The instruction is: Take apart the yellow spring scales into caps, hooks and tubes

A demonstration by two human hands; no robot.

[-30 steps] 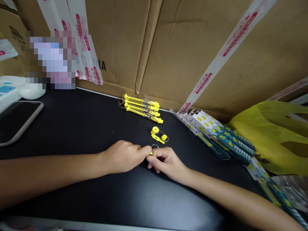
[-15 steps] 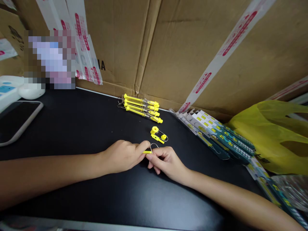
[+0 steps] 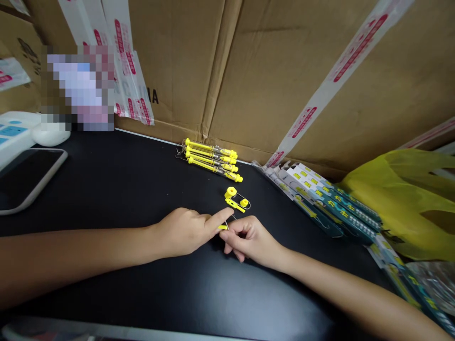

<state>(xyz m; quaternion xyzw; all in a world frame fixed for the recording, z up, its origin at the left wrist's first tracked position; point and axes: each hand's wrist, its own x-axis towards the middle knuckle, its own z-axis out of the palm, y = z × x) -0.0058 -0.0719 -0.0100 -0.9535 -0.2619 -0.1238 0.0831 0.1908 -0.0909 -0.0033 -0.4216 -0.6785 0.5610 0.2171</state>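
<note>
My left hand (image 3: 188, 230) is closed around a thin yellow plastic rod (image 3: 222, 228), of which only the end shows. Its index finger stretches forward over a bent wire hook (image 3: 228, 223). My right hand (image 3: 250, 240) pinches the hook at the rod's end between thumb and fingers; the fingertips partly hide the joint. Just beyond the hands lie loose yellow parts: a hexagonal cap (image 3: 230, 192), a slotted piece (image 3: 235, 205) and a small knob (image 3: 244, 202) beside a wire loop. Farther back, several yellow spring scales (image 3: 213, 161) rest side by side.
Printed spring scale boxes (image 3: 325, 199) are piled on the right, by a yellow plastic bag (image 3: 384, 199). A phone (image 3: 28, 180) and a white power strip (image 3: 16, 128) are at the left. Taped cardboard (image 3: 185, 61) walls off the back of the black table (image 3: 142, 289).
My left index finger has straightened and reached forward over the hook. The hook has tilted, and less of its curve shows. The whole view has shifted slightly.
</note>
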